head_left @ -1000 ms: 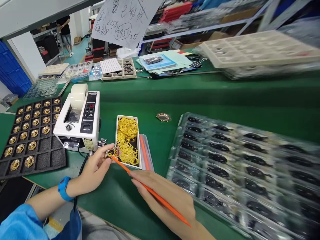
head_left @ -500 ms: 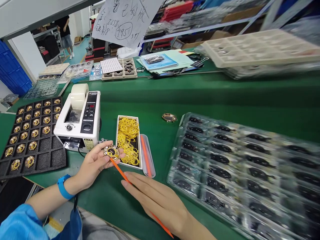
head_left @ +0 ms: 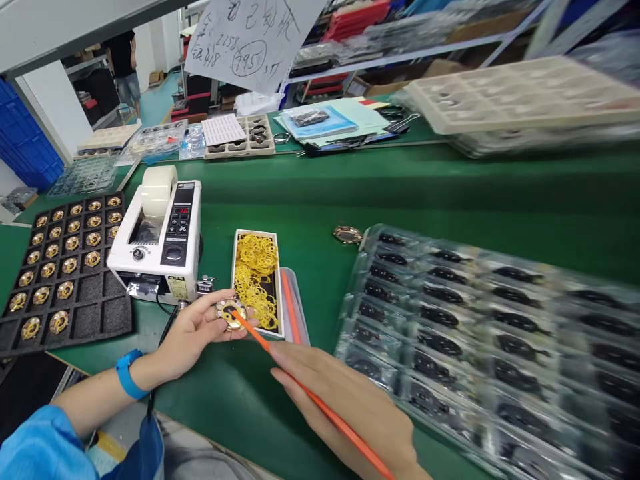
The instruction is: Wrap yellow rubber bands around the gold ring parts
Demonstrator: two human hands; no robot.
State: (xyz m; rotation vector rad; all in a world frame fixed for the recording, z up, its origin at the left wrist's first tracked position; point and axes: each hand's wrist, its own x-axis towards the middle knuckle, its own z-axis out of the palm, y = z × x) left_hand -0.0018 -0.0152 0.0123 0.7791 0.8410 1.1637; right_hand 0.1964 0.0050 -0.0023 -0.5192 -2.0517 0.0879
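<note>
Between the fingers of my left hand (head_left: 193,333) is a round gold-rimmed part (head_left: 227,311) with a dark centre, much like a watch case. My right hand (head_left: 345,400) grips a thin orange stick (head_left: 320,403), whose tip touches the face of the round part. Just behind the held part lies a white box (head_left: 281,293) of yellow ring-shaped pieces (head_left: 256,267). A clear tray (head_left: 299,307) with another orange stick (head_left: 290,300) sits right beside that box. Farther back, a similar gold-rimmed part (head_left: 348,234) rests on the green table.
At left are a black foam tray (head_left: 90,323) of gold parts and a white tape dispenser (head_left: 180,267). A clear blister tray (head_left: 355,313) of black parts fills the right. Beige trays (head_left: 525,93) stand at back right. A person (head_left: 123,67) stands in the distance.
My left hand and the round part have moved slightly right and down. My right hand has shifted right, and the stick's tip now sits farther in on the part's face.
</note>
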